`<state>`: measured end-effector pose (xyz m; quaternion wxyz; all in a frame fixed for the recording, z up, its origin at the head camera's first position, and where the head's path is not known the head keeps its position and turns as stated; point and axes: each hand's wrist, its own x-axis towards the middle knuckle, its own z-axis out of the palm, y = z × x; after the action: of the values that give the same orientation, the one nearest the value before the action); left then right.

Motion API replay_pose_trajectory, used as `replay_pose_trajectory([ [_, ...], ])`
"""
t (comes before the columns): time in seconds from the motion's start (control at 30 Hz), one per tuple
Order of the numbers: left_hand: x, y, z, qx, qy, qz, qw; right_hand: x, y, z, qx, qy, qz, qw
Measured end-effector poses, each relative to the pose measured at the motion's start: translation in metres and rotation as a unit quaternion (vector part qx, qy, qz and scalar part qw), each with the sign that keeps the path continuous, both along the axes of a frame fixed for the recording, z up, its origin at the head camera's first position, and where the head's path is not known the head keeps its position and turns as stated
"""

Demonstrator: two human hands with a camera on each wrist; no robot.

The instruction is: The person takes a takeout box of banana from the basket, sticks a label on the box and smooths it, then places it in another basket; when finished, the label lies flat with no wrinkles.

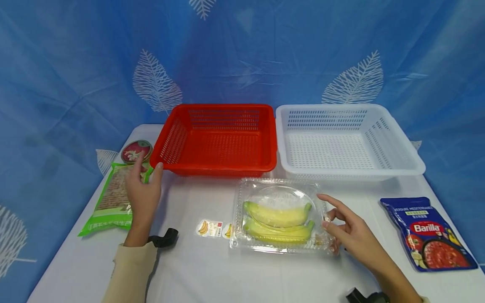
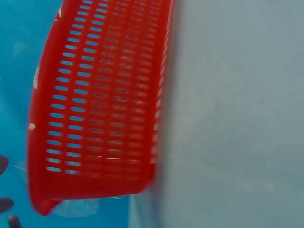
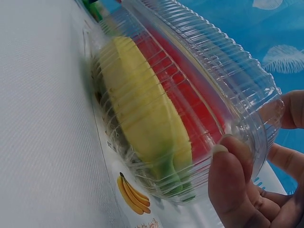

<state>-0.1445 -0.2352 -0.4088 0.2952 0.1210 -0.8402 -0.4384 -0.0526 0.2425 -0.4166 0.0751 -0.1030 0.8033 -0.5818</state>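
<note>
A clear plastic clamshell box (image 1: 278, 248) with two yellow-green bananas (image 1: 276, 216) inside lies in front of the baskets. My right hand (image 1: 350, 229) pinches its right edge; in the right wrist view the thumb (image 3: 228, 180) and fingers are at the box's ridged rim. My left hand (image 1: 144, 189) is spread beside the near left corner of the red basket (image 1: 212, 170), above the green-edged bag (image 1: 110, 219) and close to the round can (image 1: 130, 151). Its fingertips show at the left edge of the left wrist view, with nothing between them.
A white basket (image 1: 352, 172) stands right of the red one at the back. A blue Barilla pouch (image 1: 428, 235) lies at the right of the table. Flat banana labels (image 1: 210, 228) are left of the box, one partly under it. Blue leaf-patterned cloth hangs behind.
</note>
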Motion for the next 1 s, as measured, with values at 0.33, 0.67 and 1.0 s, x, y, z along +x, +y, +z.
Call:
replay_pose_trajectory([
  [0.33, 0.037, 0.024, 0.014, -0.062, 0.144, -0.139, 0.9779, -0.001, 0.002, -0.006, -0.001, 0.003, -0.02, 0.9998],
  [0.67, 0.05, 0.024, -0.008, -0.096, -0.01, -0.355, 0.9298, -0.001, 0.002, -0.01, -0.005, 0.014, -0.014, 0.9998],
  [1.0, 0.045, 0.029, -0.036, -0.072, -0.132, -0.475, 0.867, -0.001, 0.004, -0.014, -0.017, 0.046, -0.005, 0.9988],
])
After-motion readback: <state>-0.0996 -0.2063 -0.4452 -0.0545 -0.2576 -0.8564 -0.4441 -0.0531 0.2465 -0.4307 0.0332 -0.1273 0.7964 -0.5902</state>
